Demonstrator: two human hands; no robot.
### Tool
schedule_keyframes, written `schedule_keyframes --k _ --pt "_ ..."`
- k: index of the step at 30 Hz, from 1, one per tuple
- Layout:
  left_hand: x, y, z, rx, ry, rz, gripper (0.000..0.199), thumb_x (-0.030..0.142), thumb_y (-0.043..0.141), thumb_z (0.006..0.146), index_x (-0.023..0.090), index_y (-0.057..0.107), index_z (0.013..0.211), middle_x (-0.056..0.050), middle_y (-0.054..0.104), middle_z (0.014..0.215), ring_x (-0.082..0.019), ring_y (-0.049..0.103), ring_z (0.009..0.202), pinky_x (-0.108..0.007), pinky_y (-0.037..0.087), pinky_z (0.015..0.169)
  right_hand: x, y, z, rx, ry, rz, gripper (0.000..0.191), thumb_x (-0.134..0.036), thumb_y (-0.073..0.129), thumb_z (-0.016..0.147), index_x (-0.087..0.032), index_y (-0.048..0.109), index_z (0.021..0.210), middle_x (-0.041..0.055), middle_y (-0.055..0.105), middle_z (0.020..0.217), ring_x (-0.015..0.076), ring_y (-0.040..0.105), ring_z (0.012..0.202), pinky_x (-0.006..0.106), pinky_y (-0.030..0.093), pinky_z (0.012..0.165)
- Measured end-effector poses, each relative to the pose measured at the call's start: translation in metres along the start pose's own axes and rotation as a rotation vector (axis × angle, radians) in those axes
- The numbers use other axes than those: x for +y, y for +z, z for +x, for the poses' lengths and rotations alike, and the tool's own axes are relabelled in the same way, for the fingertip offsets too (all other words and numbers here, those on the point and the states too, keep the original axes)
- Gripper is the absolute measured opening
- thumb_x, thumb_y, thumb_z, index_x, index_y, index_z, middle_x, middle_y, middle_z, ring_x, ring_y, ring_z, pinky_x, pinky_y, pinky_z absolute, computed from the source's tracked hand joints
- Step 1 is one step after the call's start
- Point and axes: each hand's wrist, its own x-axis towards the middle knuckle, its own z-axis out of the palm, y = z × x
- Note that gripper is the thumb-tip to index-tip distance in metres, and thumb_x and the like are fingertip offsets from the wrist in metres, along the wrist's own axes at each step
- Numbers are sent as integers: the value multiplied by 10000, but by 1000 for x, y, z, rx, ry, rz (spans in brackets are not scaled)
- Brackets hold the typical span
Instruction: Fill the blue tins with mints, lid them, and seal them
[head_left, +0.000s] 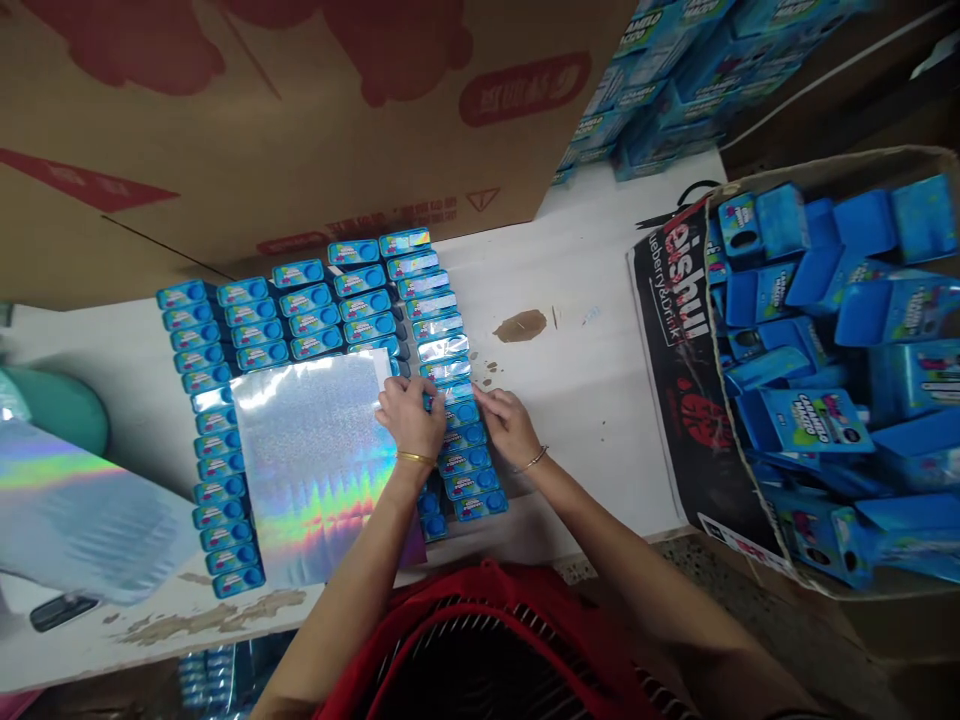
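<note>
Small blue printed boxes point(466, 460) stand in several columns on the white table. In the rightmost column, the upper boxes carry shiny strips point(442, 347) across their tops; the nearer ones show none. My left hand point(414, 415), with a gold bangle, has its fingers bent together at the left end of one of these boxes; what they pinch is hidden. At the same box's right end, my right hand point(508, 428) holds thumb and forefinger close together, with nothing clearly visible between them. A shiny rainbow sheet point(311, 465) lies across the middle columns, beside my left hand.
A large brown carton point(315, 140) stands behind the boxes. On the right, an open carton point(694, 370) holds loose blue boxes, with black scissors point(675, 208) behind it. Another shiny sheet point(90, 515) and a teal round container point(64, 410) are at the left.
</note>
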Motion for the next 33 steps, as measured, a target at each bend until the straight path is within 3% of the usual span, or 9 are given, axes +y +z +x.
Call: schedule_keyframes --k 2,6,9,13,19,33 --pt "-4 -3 1 3 44 -28 83 279 659 752 221 630 803 -93 515 982 -298 484 946 -414 342 764 1 -6 2 -29 -60 -171 405 -185 358 913 -154 643 1199 87 600 836 218 515 800 359 424 741" --pt "-31 -26 27 104 293 -159 152 245 510 863 205 622 958 -94 566 976 -256 512 969 -384 357 799 -26 -8 27 121 -100 -332 413 -234 343 952 -112 587 1262 143 606 977 253 495 889 387 404 778" --pt "-57 -48 61 165 383 -16 248 246 455 889 200 616 1073 -122 579 1082 -276 491 1019 -400 336 826 -61 9 61 106 -187 -355 380 -298 349 974 -175 623 1206 123 590 1017 249 480 920 377 385 792" --pt "-81 -57 93 103 446 172 221 299 520 864 210 649 1020 -128 583 1157 -309 465 1044 -419 298 827 -90 47 106 -49 -251 -464 326 -328 408 963 -205 621 1176 108 576 1033 257 450 934 375 356 777" --pt "-95 -46 97 139 512 133 237 331 456 912 235 648 1012 -119 590 1169 -288 466 1052 -431 266 859 -88 78 134 -144 -227 -574 258 -282 386 974 -193 626 1001 106 563 1024 260 423 965 377 315 774" --pt "-105 -48 95 97 602 26 170 286 508 864 277 667 924 -79 641 1178 -285 504 1092 -470 253 925 -87 80 134 -151 -183 -534 259 -252 354 978 -165 597 953 120 555 1013 263 428 969 375 298 796"
